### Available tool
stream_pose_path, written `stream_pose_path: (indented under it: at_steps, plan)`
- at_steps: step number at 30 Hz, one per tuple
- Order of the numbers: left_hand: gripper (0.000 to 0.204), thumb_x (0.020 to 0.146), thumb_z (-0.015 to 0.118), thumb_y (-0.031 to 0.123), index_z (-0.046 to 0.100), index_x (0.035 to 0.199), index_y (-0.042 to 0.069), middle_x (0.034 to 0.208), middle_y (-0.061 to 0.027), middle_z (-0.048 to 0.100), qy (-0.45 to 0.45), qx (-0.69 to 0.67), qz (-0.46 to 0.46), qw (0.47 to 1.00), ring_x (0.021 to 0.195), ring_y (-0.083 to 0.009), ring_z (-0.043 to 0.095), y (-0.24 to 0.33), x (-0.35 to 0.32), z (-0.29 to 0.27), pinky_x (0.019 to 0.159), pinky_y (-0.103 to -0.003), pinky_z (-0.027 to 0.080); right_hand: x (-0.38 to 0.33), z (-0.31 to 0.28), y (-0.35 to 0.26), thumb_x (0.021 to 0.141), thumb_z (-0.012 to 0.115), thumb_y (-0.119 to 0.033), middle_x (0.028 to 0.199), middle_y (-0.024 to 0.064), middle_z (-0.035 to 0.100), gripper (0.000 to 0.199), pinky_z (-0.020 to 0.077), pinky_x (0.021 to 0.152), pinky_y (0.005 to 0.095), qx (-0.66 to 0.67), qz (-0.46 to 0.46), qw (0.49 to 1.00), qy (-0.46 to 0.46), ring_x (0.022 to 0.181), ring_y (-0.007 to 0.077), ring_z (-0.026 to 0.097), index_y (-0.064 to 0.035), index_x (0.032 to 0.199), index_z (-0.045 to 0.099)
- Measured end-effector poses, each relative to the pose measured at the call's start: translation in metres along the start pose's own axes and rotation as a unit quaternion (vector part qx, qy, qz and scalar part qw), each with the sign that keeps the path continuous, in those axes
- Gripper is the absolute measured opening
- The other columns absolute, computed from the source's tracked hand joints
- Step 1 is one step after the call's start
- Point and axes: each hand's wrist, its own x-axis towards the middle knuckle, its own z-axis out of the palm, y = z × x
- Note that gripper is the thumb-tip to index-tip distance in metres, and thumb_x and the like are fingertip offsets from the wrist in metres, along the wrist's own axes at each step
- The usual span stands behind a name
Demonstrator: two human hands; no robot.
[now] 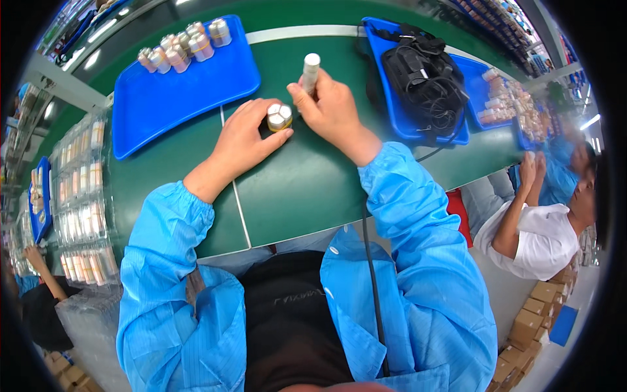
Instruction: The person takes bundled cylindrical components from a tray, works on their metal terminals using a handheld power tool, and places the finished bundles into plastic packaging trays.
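Flanking both hands, 2 blue trays (196, 91) and black cables (424, 78).

A factory assembly line: a long green tabletop (294, 189) carries blue trays (189, 91) of small capped cylinders beyond the left hand (245, 140), clear blister packs (81, 196) stack left of it, and cardboard cartons (535, 313) sit far right beside another seated worker (542, 228).

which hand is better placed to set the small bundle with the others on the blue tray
Left, probably. The left hand already holds the small bundle and lies nearer the blue tray, where similar bundles sit. The right hand is busy gripping an upright white-capped tube.
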Motion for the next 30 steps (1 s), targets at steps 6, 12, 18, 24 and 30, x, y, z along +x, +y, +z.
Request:
stream_pose_path:
  at_steps: [6, 12, 18, 24, 30]
  plan:
    - [0.048, 0.082, 0.082, 0.028, 0.063, 0.120, 0.004, 0.108, -0.0125, 0.067, 0.019, 0.006, 0.028, 0.999, 0.101, -0.0337, 0.063, -0.005, 0.002, 0.007, 0.086, -0.043, 0.052, 0.000, -0.007, 0.001, 0.095, 0.072, -0.027, 0.068, 0.0128, 0.068, 0.027, 0.0524, 0.055, 0.0405, 0.026, 0.024, 0.999, 0.003, 0.060, 0.0310, 0.068, -0.0031, 0.090, 0.061]
    - [0.049, 0.082, 0.082, 0.030, 0.063, 0.120, 0.005, 0.107, -0.0114, 0.067, 0.001, -0.005, 0.009, 1.000, 0.100, -0.0319, 0.064, -0.003, 0.001, 0.004, 0.087, -0.042, 0.053, -0.002, -0.004, 0.004, 0.096, 0.071, -0.027, 0.069, 0.0124, 0.069, 0.026, 0.0522, 0.054, 0.0389, 0.030, 0.038, 0.999, -0.009, 0.059, 0.0284, 0.068, -0.0026, 0.092, 0.063]
    - [0.058, 0.080, 0.085, 0.035, 0.061, 0.124, 0.005, 0.110, -0.0104, 0.065, 0.047, -0.065, -0.013, 0.997, 0.102, -0.0291, 0.065, 0.002, 0.000, 0.002, 0.087, -0.038, 0.055, 0.004, -0.014, -0.004, 0.097, 0.072, -0.024, 0.071, 0.0079, 0.070, 0.024, 0.0529, 0.057, 0.0310, 0.102, 0.034, 0.994, 0.033, 0.062, 0.0168, 0.068, -0.0020, 0.094, 0.063]
    - [0.049, 0.079, 0.088, 0.024, 0.066, 0.120, 0.009, 0.105, -0.0041, 0.063, 0.048, -0.067, 0.008, 0.997, 0.083, -0.0177, 0.056, -0.003, -0.001, 0.004, 0.074, -0.030, 0.051, 0.006, -0.036, -0.031, 0.104, 0.063, -0.017, 0.082, 0.0076, 0.071, 0.017, 0.0533, 0.064, 0.0253, 0.271, 0.004, 0.961, 0.047, 0.072, 0.0120, 0.068, -0.0019, 0.105, 0.056]
    - [0.048, 0.078, 0.089, 0.022, 0.067, 0.119, 0.009, 0.105, -0.0036, 0.063, 0.054, -0.066, 0.020, 0.996, 0.081, -0.0171, 0.057, -0.004, 0.000, 0.006, 0.072, -0.029, 0.051, 0.005, -0.035, -0.030, 0.104, 0.064, -0.017, 0.083, 0.0082, 0.071, 0.017, 0.0542, 0.065, 0.0252, 0.280, -0.030, 0.959, 0.033, 0.073, 0.0126, 0.069, -0.0024, 0.105, 0.056]
